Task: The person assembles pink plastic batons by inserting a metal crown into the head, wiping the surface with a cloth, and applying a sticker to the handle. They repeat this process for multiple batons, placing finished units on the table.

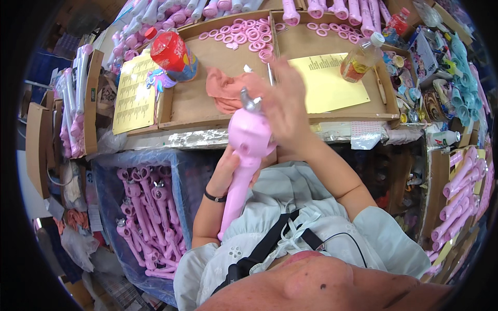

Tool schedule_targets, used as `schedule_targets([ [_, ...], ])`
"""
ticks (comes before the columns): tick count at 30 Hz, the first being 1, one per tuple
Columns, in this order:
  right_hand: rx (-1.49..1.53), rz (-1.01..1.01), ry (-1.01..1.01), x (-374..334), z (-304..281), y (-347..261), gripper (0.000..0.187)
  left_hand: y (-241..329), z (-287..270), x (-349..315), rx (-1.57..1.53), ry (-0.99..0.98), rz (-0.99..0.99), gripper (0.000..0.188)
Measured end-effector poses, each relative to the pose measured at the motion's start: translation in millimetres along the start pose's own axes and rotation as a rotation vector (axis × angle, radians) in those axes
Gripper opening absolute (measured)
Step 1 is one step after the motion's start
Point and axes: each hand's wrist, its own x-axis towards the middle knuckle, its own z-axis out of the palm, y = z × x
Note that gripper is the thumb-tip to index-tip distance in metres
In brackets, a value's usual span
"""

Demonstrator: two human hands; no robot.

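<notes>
My left hand is wrapped round the upper handle of a pink toy wand, a black band at its wrist. The wand tilts up and away from my lap. On top of its rounded head sits a shiny silver curved piece. Blurred by motion, my right hand is up beside the wand's head, and its fingers do not show clearly. Just beyond the silver piece, a crumpled orange cloth lies in a shallow cardboard tray.
Many pink rings lie at the tray's far side. A red-labelled bottle stands left, a clear drink bottle right on a yellow sheet. A blue-lined bin at lower left holds pink wands. More pink handles lie right.
</notes>
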Motion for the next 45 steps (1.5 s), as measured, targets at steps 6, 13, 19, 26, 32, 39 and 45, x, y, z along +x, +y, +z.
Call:
schedule_targets([
  [6, -0.163, 0.334, 0.105, -2, -53, 92, 0.025, -8, -30, -22, -0.149, -0.008, 0.13, 0.072],
  [13, -0.164, 0.247, -0.753, 16, -46, 192, 0.035, -20, -56, -12, 0.166, 0.341, 0.431, 0.068],
  [19, -0.305, 0.408, -0.914, 32, -4, 229, 0.042, -12, -58, 1, 0.106, 0.272, 0.442, 0.075],
  [26, -0.29, 0.495, -0.792, 33, 2, 240, 0.031, -9, -54, 13, 0.121, 0.317, 0.419, 0.078],
  [32, -0.393, 0.254, -0.477, 6, 16, 249, 0.022, 0, -44, 33, 0.187, 0.432, 0.433, 0.079],
  [39, -0.378, 0.126, -0.4, -13, 9, 246, 0.023, -1, -45, 45, 0.206, 0.486, 0.472, 0.076],
  [45, -0.372, 0.08, -0.365, -14, 6, 242, 0.027, -3, -49, 44, 0.187, 0.463, 0.471, 0.076],
])
